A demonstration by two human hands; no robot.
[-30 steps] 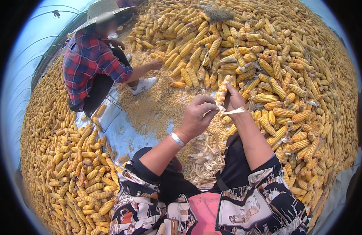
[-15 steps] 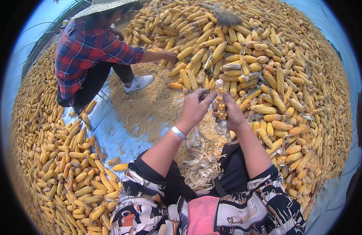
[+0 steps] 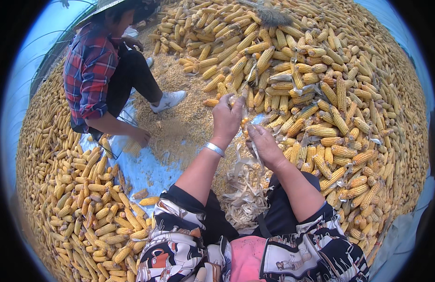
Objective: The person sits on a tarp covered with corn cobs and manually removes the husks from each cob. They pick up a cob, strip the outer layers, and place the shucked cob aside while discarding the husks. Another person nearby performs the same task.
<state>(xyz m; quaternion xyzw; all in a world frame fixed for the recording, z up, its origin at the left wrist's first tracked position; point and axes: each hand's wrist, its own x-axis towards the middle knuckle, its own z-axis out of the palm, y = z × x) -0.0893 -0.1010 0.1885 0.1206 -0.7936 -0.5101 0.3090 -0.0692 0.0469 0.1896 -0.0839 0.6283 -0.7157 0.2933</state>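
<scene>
Hands worked close together over middle of heap: left hand [image 3: 227,117] w/ fingers curled shut round top of corn cob [image 3: 244,123], right hand [image 3: 264,143] w/ fingers closed on cob's lower end, pale husk strips trailing down from that grip. Cob held upright-ish betw. both hands, mostly hidden by fingers, orange kernels showing in gap only. Wore silver bracelet [image 3: 213,149] on left wrist. Sat w/ pile of stripped husks [image 3: 245,197] just in front of lap, spread of loose kernels [image 3: 179,127] on blue tarp [image 3: 142,171] beyond left forearm, big heap of yellow cobs [image 3: 321,94] banked to right and ahead, second heap [image 3: 81,207] to left. Co-worker in red plaid shirt [image 3: 88,70] crouched at upper left, co-worker's hand [image 3: 141,136] down at edge of kernel spread, well apart from own hands. Risks, judged only: cob prob. slips or snaps if twisted hard w/ so little of it gripped; kernels likely scatter off tarp into husk pile, since cob held nearer husks than kernel spread; husk strips could tangle round right fingers and spoil grip; stacked cobs beside right forearm might roll down onto lap if elbow knocked them. Couldn't tell how much of cob already bare.
</scene>
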